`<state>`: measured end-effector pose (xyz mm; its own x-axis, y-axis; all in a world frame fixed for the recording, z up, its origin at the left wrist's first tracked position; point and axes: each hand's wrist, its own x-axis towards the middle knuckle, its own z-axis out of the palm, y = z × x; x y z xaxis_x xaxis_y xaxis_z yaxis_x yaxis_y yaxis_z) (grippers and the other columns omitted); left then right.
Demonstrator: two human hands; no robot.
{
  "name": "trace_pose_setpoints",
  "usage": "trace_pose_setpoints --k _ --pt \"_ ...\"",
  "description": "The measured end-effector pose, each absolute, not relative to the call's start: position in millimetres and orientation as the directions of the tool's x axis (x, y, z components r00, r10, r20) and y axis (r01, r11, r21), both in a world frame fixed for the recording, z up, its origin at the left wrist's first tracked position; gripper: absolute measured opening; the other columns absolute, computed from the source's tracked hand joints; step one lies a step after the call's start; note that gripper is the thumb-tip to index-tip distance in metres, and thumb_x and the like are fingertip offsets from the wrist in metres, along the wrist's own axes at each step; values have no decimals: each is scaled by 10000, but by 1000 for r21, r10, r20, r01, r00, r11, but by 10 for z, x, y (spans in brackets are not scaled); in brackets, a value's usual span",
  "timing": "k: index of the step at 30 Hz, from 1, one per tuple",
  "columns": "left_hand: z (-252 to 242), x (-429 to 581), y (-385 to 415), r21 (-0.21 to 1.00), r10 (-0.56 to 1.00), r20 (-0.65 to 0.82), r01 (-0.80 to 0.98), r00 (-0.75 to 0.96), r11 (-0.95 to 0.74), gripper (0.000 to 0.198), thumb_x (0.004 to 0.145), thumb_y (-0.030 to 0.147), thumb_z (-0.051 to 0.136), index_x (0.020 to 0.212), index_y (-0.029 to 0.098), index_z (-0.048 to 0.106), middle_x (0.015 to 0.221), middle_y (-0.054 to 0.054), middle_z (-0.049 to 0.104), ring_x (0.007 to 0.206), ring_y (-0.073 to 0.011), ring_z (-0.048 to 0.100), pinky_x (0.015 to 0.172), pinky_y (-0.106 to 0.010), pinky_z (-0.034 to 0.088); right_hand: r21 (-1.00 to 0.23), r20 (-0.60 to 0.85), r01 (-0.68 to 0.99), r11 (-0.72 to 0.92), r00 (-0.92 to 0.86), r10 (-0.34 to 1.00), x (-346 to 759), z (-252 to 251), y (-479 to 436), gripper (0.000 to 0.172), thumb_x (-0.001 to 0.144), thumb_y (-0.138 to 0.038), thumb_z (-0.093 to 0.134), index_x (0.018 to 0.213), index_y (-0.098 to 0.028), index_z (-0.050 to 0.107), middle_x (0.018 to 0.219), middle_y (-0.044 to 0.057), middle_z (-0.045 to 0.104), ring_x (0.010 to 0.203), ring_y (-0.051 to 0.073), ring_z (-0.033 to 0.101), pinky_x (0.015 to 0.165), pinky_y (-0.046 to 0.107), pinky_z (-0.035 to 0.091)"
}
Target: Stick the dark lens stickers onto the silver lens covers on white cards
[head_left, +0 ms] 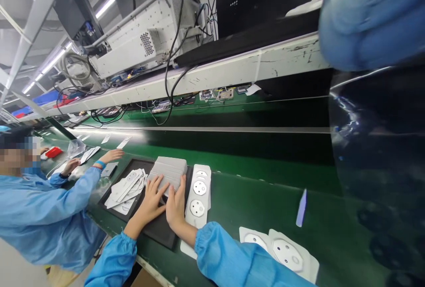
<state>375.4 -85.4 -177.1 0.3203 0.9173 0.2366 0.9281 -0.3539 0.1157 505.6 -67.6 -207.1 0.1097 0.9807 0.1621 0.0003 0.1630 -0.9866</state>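
A stack of thin light-grey pieces (168,167) rests on a black tray (159,229); I cannot tell their exact kind. My left hand (151,203) touches its near left part, fingers spread and stretched out. Against the near right corner lies my right hand (175,205), its fingers straight along the side and its thumb at the front. Both hands are open, and the palms hide part of the stack. Right of the tray lies a white strip panel with round socket-like faces (197,208). To the left, a heap of loose white panels (128,189) fills another black tray (105,198).
A co-worker in a blue smock (49,207) reaches over the bench at left. More white panels with round faces (287,254) lie near my right sleeve, and a purple pointed tool (301,208) lies beyond. A shelf edge (232,68) with hanging cables (171,70) runs above the green bench (252,198).
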Motion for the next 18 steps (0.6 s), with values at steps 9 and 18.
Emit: trace_pose_setpoints --k 9,18 --pt "-1619 3943 -833 66 892 210 904 401 -422 766 815 193 672 1543 230 436 1573 -156 420 1516 -394 270 1230 -646 136 -728 455 375 574 -362 813 5238 -1512 -250 626 1037 -323 347 1588 -33 287 1684 208 176 1580 301 67 1261 586 119" --pt "-1652 4016 -815 89 853 244 865 461 -493 836 879 369 740 1561 129 320 1488 -233 438 1427 -398 365 1211 -612 226 -514 307 480 711 -671 675 4977 -1433 627 554 1003 -370 415 1463 -82 528 1570 191 441 1508 295 339 1241 532 216"
